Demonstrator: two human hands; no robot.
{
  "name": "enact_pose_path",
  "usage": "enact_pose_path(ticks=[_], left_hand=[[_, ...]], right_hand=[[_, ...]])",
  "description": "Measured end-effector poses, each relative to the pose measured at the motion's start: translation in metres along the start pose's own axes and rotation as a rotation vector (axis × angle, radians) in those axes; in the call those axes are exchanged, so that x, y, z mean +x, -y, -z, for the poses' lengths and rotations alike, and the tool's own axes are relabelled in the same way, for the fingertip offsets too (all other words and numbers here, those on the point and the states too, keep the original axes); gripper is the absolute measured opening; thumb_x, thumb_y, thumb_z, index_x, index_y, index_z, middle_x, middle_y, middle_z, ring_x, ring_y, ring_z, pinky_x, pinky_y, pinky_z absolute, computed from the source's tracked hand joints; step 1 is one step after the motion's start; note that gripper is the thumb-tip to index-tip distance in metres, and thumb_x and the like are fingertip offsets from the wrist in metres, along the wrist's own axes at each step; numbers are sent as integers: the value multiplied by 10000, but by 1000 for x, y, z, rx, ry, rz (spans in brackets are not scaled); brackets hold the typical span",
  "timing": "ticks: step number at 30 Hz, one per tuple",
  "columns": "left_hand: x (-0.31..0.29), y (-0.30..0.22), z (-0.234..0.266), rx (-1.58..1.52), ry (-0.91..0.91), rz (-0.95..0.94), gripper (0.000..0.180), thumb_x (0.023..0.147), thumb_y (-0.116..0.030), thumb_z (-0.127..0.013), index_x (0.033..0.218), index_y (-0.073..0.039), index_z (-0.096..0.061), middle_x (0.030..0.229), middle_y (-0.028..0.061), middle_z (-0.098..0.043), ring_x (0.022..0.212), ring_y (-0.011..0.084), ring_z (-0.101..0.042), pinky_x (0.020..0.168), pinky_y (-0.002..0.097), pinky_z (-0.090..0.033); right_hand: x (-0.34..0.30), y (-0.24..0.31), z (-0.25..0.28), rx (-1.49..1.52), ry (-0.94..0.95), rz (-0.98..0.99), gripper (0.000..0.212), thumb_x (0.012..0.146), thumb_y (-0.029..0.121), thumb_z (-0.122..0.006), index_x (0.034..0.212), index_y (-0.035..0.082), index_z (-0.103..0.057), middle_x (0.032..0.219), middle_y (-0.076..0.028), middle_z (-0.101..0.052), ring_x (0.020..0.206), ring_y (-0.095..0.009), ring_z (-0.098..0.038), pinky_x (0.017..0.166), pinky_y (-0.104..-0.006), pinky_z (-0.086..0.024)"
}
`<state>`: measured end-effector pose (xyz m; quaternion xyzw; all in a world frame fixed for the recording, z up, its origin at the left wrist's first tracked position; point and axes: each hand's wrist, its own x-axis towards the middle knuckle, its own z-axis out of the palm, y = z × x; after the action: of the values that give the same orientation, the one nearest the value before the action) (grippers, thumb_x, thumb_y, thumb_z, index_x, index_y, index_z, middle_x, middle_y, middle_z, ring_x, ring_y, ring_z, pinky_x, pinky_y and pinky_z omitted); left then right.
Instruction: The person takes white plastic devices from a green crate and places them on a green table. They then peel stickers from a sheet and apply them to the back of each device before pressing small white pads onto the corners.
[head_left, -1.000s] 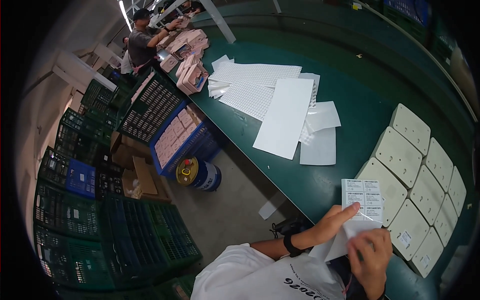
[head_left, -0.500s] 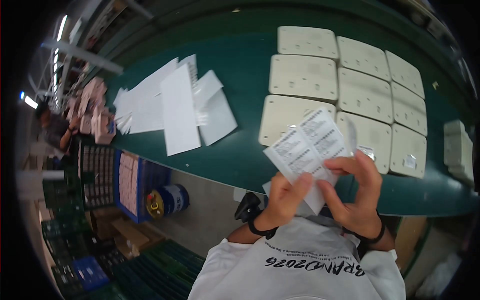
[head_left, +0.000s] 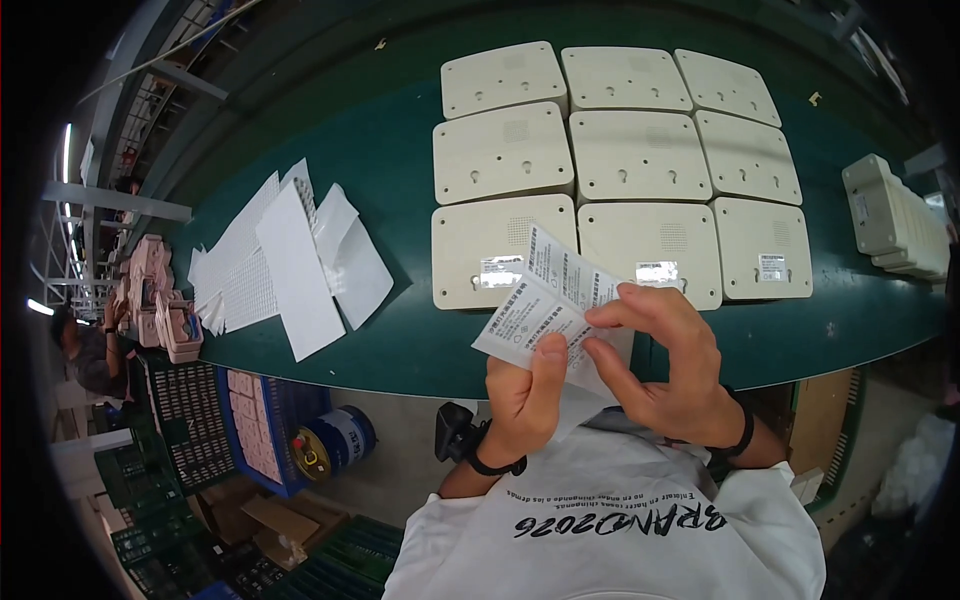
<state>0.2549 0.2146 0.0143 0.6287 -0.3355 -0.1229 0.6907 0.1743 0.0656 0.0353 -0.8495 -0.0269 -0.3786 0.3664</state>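
In front of my chest I hold a white sheet of printed labels (head_left: 540, 305) tilted over the near edge of the table. My left hand (head_left: 525, 395) is closed on its lower left part, thumb on the printed face. At the right edge, the thumb and index finger of my right hand (head_left: 670, 365) pinch the sheet, the other fingers curled loosely. Just beyond lie several cream plastic housings (head_left: 645, 155) in rows, with screw holes and keyhole slots facing up. The near row carries shiny labels (head_left: 772, 266); the sheet partly covers the nearest left housing (head_left: 465, 245).
White paper sheets (head_left: 300, 265) lie loosely on the green table (head_left: 400, 350) to the left. More cream housings (head_left: 890, 220) stand stacked at the right. Below left are a blue drum (head_left: 340, 438) and crates (head_left: 265, 430). A person (head_left: 92, 350) works at the far left.
The view has swung, so the housings and paper sit further left in the picture. The sheet has turned in my hands. A blurred pale piece by my right fingers no longer shows.
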Motion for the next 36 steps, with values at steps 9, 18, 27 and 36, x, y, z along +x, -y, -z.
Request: enact_pose_path(ticks=[9, 18, 27, 36], left_hand=[[5, 9, -6, -342, -111, 344, 428, 1048, -218, -467, 1319, 107, -531, 1278, 149, -631, 1166, 205, -604, 978, 338, -460], [24, 4, 40, -191, 189, 296, 315, 992, -170, -533, 1185, 63, -619, 1172, 160, -661, 1010, 231, -644, 854, 339, -507], [90, 4, 80, 767, 780, -875, 372, 705, -76, -661, 1068, 8, -668, 1123, 183, -662, 949, 298, -646, 771, 389, -533], [169, 43, 127, 811, 737, -882, 375, 716, -94, -684, 1071, 25, -671, 1161, 202, -654, 989, 345, -650, 767, 409, -543]], right_hand=[[-7, -1, 1, -304, -27, 185, 488, 751, -57, -799, 1160, 0, -538, 862, -95, -701, 784, -197, -640, 677, -315, -475], [14, 7, 73, 864, -289, -429, 604, 794, -55, -713, 1328, -55, -432, 943, -89, -632, 855, -139, -595, 780, -293, -489], [102, -48, 8, 565, 128, -640, 529, 893, 20, -702, 1359, -6, -452, 946, -16, -589, 850, -63, -572, 739, -213, -475], [139, -89, -51, 375, 185, -716, 595, 888, -28, -688, 1415, 28, -418, 1080, -54, -600, 824, -56, -608, 722, -176, -495]])
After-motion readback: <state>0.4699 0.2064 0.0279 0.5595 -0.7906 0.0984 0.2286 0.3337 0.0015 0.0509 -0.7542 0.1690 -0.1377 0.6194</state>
